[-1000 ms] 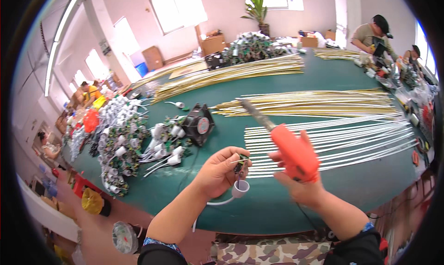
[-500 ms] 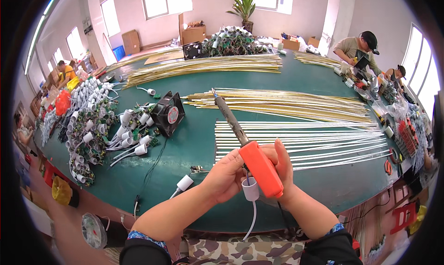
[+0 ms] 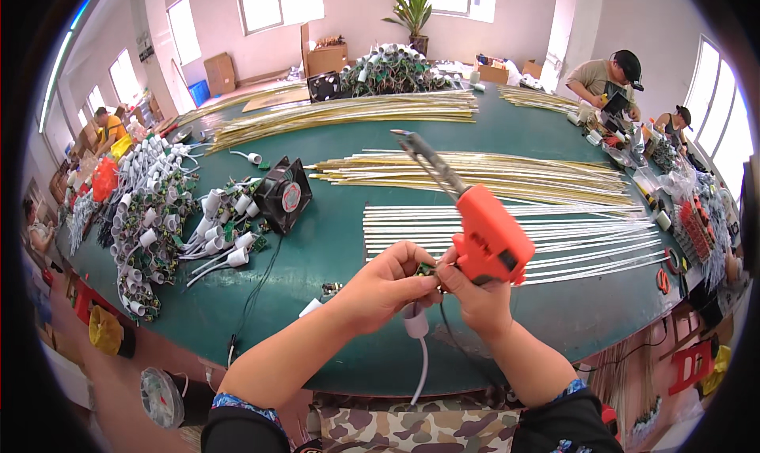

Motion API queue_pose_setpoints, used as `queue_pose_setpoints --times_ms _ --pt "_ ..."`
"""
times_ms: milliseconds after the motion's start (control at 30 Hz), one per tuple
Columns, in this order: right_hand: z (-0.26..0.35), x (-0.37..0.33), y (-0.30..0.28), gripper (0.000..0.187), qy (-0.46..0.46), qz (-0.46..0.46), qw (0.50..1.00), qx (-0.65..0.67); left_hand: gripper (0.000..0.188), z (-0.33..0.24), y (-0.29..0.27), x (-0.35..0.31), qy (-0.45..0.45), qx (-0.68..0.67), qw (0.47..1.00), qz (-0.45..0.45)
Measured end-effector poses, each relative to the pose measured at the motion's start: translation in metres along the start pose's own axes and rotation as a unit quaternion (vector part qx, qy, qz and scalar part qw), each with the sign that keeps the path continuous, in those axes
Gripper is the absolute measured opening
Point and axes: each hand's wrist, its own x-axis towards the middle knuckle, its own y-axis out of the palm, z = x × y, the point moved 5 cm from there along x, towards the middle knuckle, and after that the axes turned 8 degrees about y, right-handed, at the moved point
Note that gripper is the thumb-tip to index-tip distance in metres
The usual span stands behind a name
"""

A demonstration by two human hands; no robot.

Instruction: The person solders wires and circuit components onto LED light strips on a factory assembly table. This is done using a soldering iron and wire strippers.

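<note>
A red-handled soldering iron (image 3: pixel 492 233) rests in my right hand (image 3: pixel 484 304), its metal barrel pointing up and away to the left. The thumb and forefinger of that hand also meet my left fingertips at a small green circuit board (image 3: pixel 426 269). My left hand (image 3: pixel 384 287) is closed in a pinch on this board. Below the fingers hangs a white plastic cap (image 3: pixel 415 323) with a pale cord running down towards me. Part of the board is hidden by my fingers. Another white cap (image 3: pixel 310 307) lies on the table beside my left forearm.
White LED strips (image 3: pixel 443 231) lie in rows beyond my hands, with a yellowish bundle (image 3: pixel 491 172) behind. A black fan (image 3: pixel 283 196) stands left, near piled caps and boards (image 3: pixel 150 223). Red scissors (image 3: pixel 663 280) lie right. Co-workers (image 3: pixel 606 85) sit around the green table.
The soldering iron has swung up and right, its handle turning in my right hand. My fingertips have come together at the circuit board, and the hanging cap has shifted slightly left.
</note>
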Motion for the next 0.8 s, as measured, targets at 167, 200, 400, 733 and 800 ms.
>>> queue_pose_setpoints --times_ms 167,200,400,733,800 --pt "-0.007 0.005 -0.001 0.040 0.143 -0.011 0.950 0.279 0.022 -0.016 0.012 0.001 -0.016 0.059 0.997 0.044" --pt "-0.005 0.004 0.000 0.049 0.155 -0.011 0.939 0.308 0.022 -0.017 0.014 0.002 -0.029 0.078 0.996 0.037" --pt "-0.013 0.012 -0.026 0.050 0.148 -0.085 0.927 0.334 0.019 -0.030 0.005 -0.003 -0.055 0.211 0.976 -0.008" --pt "0.011 -0.007 -0.047 0.023 0.093 -0.095 0.969 0.209 0.006 -0.194 -0.002 -0.042 0.036 0.594 0.793 -0.126" --pt "0.010 -0.011 -0.046 0.024 0.095 -0.075 0.984 0.134 0.006 -0.198 -0.014 -0.041 0.022 0.744 0.664 -0.072"
